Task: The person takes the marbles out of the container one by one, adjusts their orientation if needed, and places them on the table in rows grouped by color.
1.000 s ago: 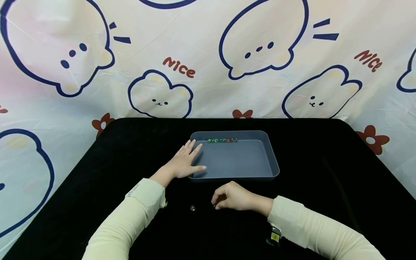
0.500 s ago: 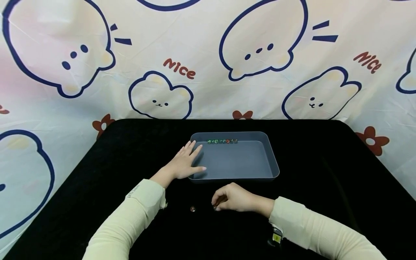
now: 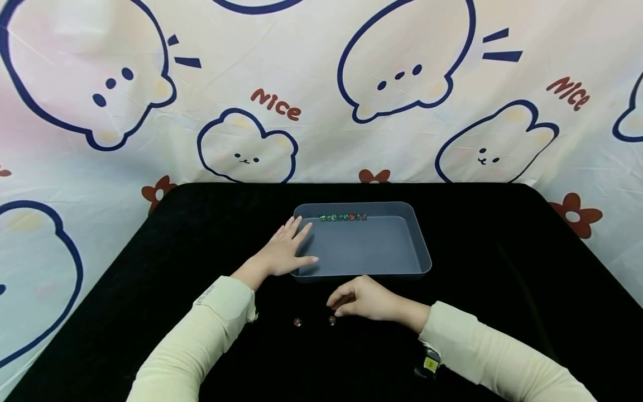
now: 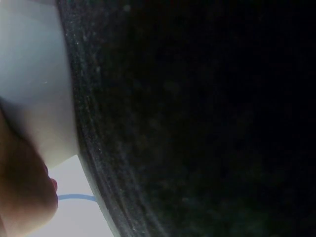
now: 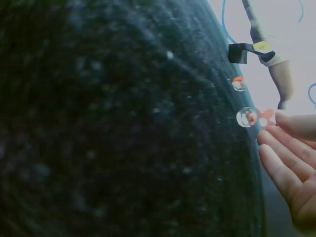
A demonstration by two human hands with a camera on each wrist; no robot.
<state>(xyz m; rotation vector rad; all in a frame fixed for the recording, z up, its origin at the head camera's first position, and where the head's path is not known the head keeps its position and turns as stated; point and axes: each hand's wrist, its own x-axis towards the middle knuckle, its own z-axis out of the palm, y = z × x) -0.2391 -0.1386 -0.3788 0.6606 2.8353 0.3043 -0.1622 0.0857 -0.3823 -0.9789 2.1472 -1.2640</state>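
My left hand (image 3: 281,252) lies spread over the left rim of a grey-blue rectangular tray (image 3: 374,245). Part of that hand (image 4: 27,190) shows beside the tray's wall (image 4: 37,74) in the left wrist view. Two clear glass marbles with reddish-orange swirls are on the black cloth in front of the tray: a left marble (image 3: 298,322) and a right marble (image 3: 332,321). My right hand (image 3: 369,298) hovers just beyond the right marble, fingers loosely extended, holding nothing. In the right wrist view its thumb tip (image 5: 286,117) is close to the nearer marble (image 5: 246,117).
A row of several green and red marbles (image 3: 334,218) lines the tray's back wall. Black cloth (image 3: 477,251) covers the table, and a cartoon-printed sheet (image 3: 321,151) hangs behind it. A dark wrist device (image 3: 429,363) sits under the right sleeve.
My right hand has let go of the right marble and lifted slightly away toward the tray, leaving that marble on the cloth. My left hand has stayed at the tray's rim.
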